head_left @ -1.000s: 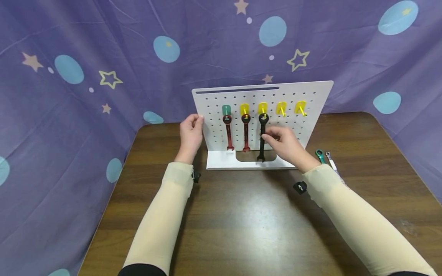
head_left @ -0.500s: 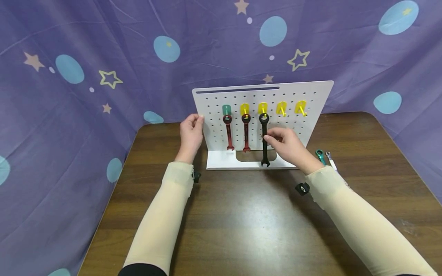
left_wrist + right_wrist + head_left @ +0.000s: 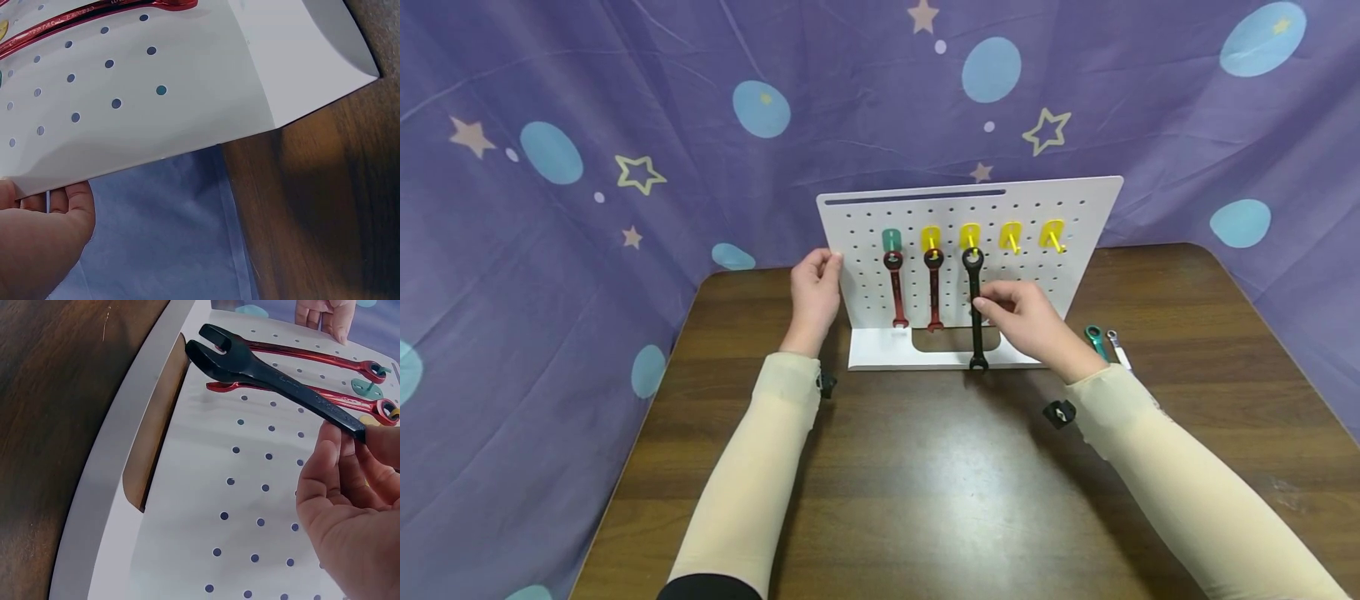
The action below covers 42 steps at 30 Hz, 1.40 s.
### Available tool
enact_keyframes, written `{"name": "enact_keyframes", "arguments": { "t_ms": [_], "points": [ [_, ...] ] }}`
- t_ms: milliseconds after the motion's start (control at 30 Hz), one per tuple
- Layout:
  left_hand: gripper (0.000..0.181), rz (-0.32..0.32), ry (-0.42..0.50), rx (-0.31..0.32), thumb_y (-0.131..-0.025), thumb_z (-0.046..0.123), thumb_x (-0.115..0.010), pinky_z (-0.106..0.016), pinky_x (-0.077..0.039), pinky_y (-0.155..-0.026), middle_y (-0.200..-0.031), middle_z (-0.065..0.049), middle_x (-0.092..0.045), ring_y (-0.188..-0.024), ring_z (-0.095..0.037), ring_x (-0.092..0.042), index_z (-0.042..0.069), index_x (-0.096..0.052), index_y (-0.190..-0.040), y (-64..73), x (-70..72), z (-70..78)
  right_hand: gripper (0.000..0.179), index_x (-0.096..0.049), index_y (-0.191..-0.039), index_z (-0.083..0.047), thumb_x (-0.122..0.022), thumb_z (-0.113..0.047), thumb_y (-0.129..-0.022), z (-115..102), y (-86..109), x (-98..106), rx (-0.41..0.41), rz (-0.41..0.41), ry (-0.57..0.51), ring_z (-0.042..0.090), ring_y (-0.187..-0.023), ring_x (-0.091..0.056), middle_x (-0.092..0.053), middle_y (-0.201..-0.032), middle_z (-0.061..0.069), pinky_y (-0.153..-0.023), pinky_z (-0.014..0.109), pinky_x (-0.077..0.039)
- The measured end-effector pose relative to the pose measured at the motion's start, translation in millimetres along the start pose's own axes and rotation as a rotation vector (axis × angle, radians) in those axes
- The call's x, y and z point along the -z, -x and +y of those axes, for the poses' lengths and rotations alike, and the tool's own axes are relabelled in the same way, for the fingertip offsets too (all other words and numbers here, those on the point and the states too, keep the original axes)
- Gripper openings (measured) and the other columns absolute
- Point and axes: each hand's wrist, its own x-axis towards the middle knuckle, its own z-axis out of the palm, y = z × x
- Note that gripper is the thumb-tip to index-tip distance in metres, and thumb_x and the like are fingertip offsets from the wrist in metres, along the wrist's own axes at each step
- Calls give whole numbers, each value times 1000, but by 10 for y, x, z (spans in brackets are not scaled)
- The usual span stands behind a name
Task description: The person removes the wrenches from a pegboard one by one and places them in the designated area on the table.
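Fingers and thumb of the right hand pinch the black wrench partway along its shank, close together on its two sides. It hangs almost upright in front of the white board, ring end up and fork end down, the fork reaching over the front edge of the board's base. Dark from end to end, it has a dull sheen that looks faintly blue-green in the right wrist view, where the shank is straight and slim, bears faint marks, and broadens into a two-pronged fork standing off the board. At the top, the tip of the middle yellow hook shows inside the round ring; whether the ring bears on it I cannot tell. Just beside it hang two glossy wrenches, the left red wrench on a green hook and the right red wrench on a yellow one, both shorter-looking than the black. Fingers of the left hand grip the board's left edge, thumb in front, the others behind.
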Motion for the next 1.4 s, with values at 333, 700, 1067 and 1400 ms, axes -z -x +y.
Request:
{"name": "enact_keyframes", "arguments": {
  "t_ms": [333,700,1067,1400],
  "points": [
    [17,-2,-7,3,-102,5,-61,-26,-35,-58,-66,-2,-44,-62,-13,-40,-9,-67,-94,-1,3,-13,19,-73,-109,-1,-61,-15,-104,-20,18,23,-10,-16,-31,33,-81,-66,-70,-93,10,-68,30,-53],
    [17,-1,-4,0,-102,5,-61,-26,-34,-57,-65,-1,-44,-62,-11,-40,-9,-66,-93,-2,2,-14,20,-72,-110,1,-61,-15,-104,-44,23,31,-39,-25,-67,29,-85,-68,-71,-98,12,-76,42,-57],
    [17,1,-10,5,-102,4,-61,-25,-33,-57,-65,0,-42,-61,-10,-38,-9,-66,-92,-4,4,-14,23,-70,-111,6,-61,-14,-104,-88,33,42,-46,-33,-83,31,-86,-68,-70,-98,14,-75,35,-56],
    [17,-1,-2,6,-102,3,-61,-25,-33,-57,-65,0,-42,-61,-10,-38,-9,-67,-93,-7,2,-13,24,-70,-112,5,-61,-15,-104,-117,39,61,-40,-32,-93,39,-89,-67,-71,-98,14,-77,40,-56]
  ]
}}
